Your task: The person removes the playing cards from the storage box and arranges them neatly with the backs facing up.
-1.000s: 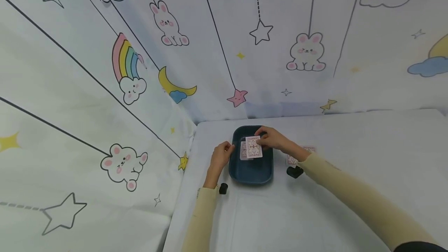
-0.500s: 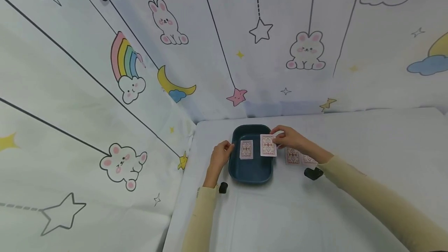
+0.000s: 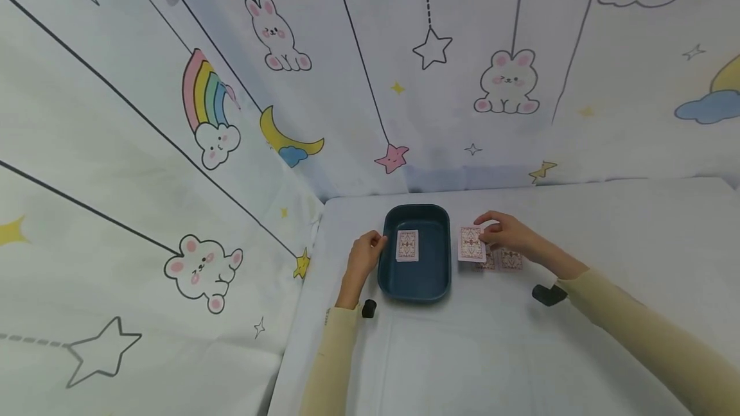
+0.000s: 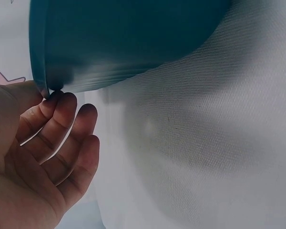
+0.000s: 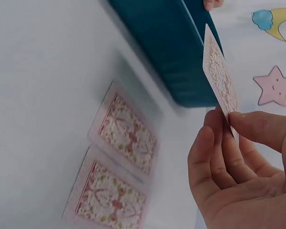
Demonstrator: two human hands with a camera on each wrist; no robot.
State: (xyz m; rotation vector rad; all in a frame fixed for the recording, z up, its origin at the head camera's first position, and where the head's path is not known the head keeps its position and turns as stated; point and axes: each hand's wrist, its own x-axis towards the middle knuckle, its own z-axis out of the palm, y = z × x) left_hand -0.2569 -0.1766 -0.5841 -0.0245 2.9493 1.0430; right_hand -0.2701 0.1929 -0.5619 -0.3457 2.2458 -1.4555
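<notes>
A dark teal tray (image 3: 416, 284) stands on the table, with one playing card (image 3: 407, 246) lying back side up in it. My left hand (image 3: 365, 254) pinches the tray's left rim between thumb and fingers, as the left wrist view (image 4: 47, 138) shows up close. Past the tray's right side, my right hand (image 3: 505, 235) pinches another playing card (image 3: 471, 244) by its edge, raised above the table. Below it lie two more playing cards (image 5: 126, 131) side by side, red-patterned backs up; in the head view the held card partly covers one of them.
A white cloth covers the table (image 3: 520, 352). Behind it and to the left hang white sheets (image 3: 439, 121) printed with rabbits, stars and clouds. A black wrist camera (image 3: 549, 294) sits under the right wrist, another black one (image 3: 369, 309) by the left.
My right hand has carried the pinched card rightward from over the tray to above the cards on the table. The left hand has stayed at the tray's rim.
</notes>
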